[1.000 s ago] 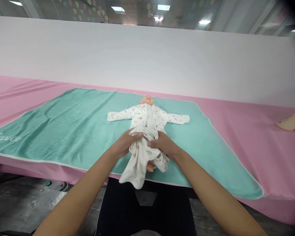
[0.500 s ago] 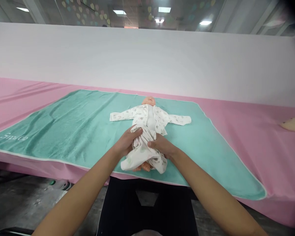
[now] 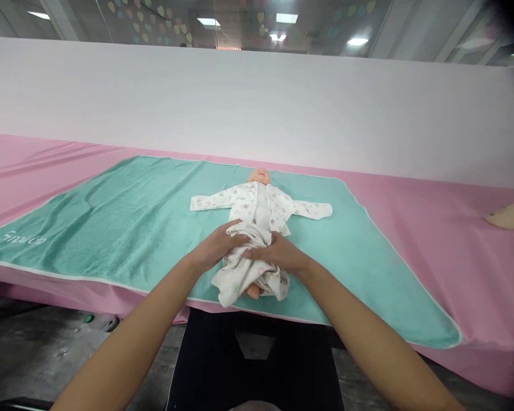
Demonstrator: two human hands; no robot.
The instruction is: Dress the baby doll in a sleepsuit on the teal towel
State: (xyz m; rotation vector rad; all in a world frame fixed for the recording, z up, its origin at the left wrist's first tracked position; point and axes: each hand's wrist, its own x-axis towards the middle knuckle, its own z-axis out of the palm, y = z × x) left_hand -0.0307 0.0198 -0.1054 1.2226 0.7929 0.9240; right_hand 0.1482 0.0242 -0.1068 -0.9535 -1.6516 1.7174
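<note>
A baby doll [image 3: 260, 176] lies on its back with its head away from me. It wears a white printed jacket [image 3: 240, 197], open at the front, its sleeves spread to both sides. Over the doll's lower body are bunched baby trousers [image 3: 244, 279], white with a small print. My left hand [image 3: 218, 244] grips them at their upper left edge, fingers partly hidden in the folds. On the other side my right hand [image 3: 280, 252] is closed on the gathered cloth, its thumb lying across the front. A bit of the doll's foot [image 3: 252, 291] shows beneath the trousers.
A teal towel [image 3: 124, 228] with a white edge lies under the doll, on a pink table cover [image 3: 432, 222]. Behind rises a white panel [image 3: 257, 103]. A pale object [image 3: 512, 214] sits at the far right. A bottle [image 3: 103, 322] is below the table at left.
My right thumb has moved left across the cloth. The trousers are bunched differently, their lower left part has shifted nearer to me, and less of the doll's feet shows.
</note>
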